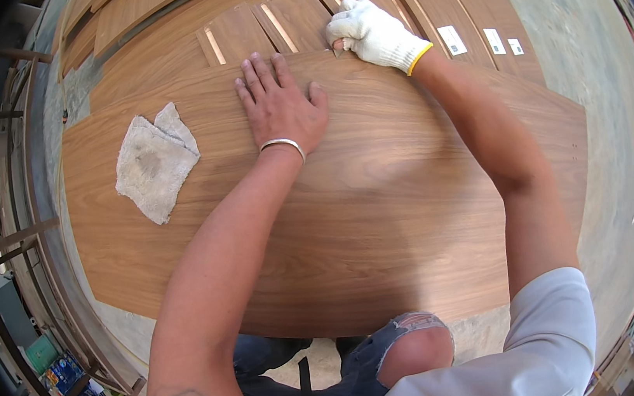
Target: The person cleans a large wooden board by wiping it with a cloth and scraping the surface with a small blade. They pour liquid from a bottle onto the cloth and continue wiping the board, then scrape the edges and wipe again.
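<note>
Pressing its bare left hand (281, 110) flat on a wood panel (381, 214), a person's gloved right hand (370, 31) curls closed at the panel's twelve-o'clock edge; a rag (153, 163) lies at nine o'clock.

panel (381, 214) bare near side, rag (154, 162) left

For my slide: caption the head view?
Bare left hand flat on veneered panel; gloved right hand at its far edge.

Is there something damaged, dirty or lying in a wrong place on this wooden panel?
No damage shows on the wooden panel. The one oddity is a crumpled, stained cloth lying loose on it, left of the bare left hand. The gloved right hand works at the far edge.
</note>
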The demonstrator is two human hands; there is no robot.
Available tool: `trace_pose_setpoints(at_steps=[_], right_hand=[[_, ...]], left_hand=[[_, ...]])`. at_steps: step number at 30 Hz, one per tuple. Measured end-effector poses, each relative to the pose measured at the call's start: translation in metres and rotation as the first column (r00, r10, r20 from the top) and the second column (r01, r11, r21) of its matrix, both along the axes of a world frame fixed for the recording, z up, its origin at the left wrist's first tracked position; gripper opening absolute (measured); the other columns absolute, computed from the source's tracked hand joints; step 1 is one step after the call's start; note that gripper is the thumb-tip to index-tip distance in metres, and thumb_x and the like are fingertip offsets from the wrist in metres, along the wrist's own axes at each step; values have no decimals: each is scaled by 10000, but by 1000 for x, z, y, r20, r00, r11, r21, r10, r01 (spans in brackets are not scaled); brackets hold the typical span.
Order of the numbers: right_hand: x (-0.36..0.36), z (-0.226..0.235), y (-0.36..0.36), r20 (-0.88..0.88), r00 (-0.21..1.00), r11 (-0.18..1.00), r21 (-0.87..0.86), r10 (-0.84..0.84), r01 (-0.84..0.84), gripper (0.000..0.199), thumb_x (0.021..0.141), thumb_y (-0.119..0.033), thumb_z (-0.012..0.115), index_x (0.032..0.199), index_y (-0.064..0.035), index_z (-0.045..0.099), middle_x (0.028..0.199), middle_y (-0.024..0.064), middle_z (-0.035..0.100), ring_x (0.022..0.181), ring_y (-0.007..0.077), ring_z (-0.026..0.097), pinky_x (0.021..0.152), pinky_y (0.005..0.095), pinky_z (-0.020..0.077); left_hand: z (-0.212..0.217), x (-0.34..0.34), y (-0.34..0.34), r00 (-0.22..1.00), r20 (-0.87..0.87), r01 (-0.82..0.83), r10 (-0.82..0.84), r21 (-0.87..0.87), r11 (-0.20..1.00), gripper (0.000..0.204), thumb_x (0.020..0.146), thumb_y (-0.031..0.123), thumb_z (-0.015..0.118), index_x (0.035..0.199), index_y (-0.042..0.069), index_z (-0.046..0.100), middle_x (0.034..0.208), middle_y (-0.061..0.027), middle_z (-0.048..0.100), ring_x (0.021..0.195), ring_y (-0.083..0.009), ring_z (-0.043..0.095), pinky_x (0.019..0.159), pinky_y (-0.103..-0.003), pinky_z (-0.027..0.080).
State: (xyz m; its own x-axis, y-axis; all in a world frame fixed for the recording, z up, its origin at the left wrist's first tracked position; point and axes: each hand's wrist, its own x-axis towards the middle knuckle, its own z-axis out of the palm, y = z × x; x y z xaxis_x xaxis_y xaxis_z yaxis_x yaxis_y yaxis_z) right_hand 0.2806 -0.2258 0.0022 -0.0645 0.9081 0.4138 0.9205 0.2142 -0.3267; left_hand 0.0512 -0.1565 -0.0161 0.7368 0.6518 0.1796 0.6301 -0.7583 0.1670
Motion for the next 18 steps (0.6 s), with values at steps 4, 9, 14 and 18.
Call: trace_pose_setpoints(at_steps=[4, 9, 14, 18], right_hand=[[11, 3, -17, 18, 999, 1000, -11, -28, 28, 101, 809, -55, 713, 761, -128, 663, 767, 25, 695, 828, 310, 596, 760, 423, 498], [14, 0, -30, 55, 997, 999, -21, -49, 50, 94, 810, -62, 711, 772, -135, 665, 768, 24, 681, 816, 315, 585, 783, 414, 497], [2, 2, -7, 42, 999, 999, -50, -16, 18, 85, 813, -96, 734, 804, -153, 671, 822, 16, 686, 882, 307, 598, 804, 423, 501], [-1, 0, -1, 42, 998, 999, -30, -38, 39, 80, 813, -119, 744, 807, -150, 671, 825, 24, 691, 878, 317, 600, 806, 434, 497]], left_hand=[[1, -3, 0, 1000, -1, 1, -1, 0, 1000, 769, 977, 432, 518, 1571, -37, 376, 1656, -305, 294, 1579, -427, 205, 1293, -536, 119], [0, -1, 0, 1000, -4, -3, 3, 9, 1000, 772, 978, 435, 518, 1572, -37, 374, 1654, -311, 293, 1577, -430, 206, 1293, -534, 120], [0, 0, -1, 1000, -12, 2, -2, 17, 1000, 773, 979, 438, 518, 1570, -40, 374, 1653, -314, 293, 1575, -434, 211, 1291, -536, 125], [0, -1, -1, 1000, 13, 2, -2, 14, 1000, 770, 979, 435, 522, 1565, -44, 379, 1652, -314, 293, 1575, -434, 210, 1291, -537, 124]])
